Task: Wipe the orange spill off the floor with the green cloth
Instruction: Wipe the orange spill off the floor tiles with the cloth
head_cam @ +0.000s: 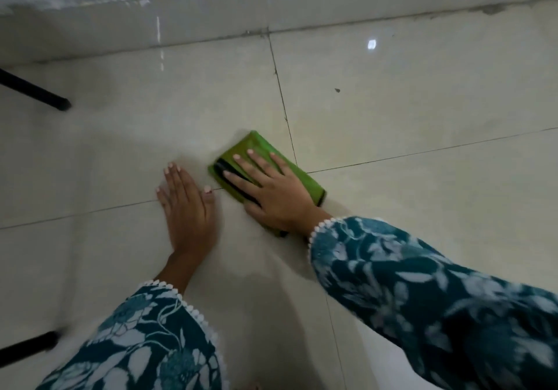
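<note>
A folded green cloth [259,148] with dark edging lies flat on the pale tiled floor [407,124], near where four tiles meet. My right hand [271,190] presses down on it, palm flat and fingers spread across its top. My left hand [185,205] rests flat on the bare tile just left of the cloth, fingers together, holding nothing. No orange spill shows on the floor around the cloth; whatever is under the cloth is hidden.
Two black furniture legs stand at the left edge, one far [39,92] and one near [27,349]. A tiled skirting [271,6] and rough wall run along the back. Open floor stretches right of the cloth.
</note>
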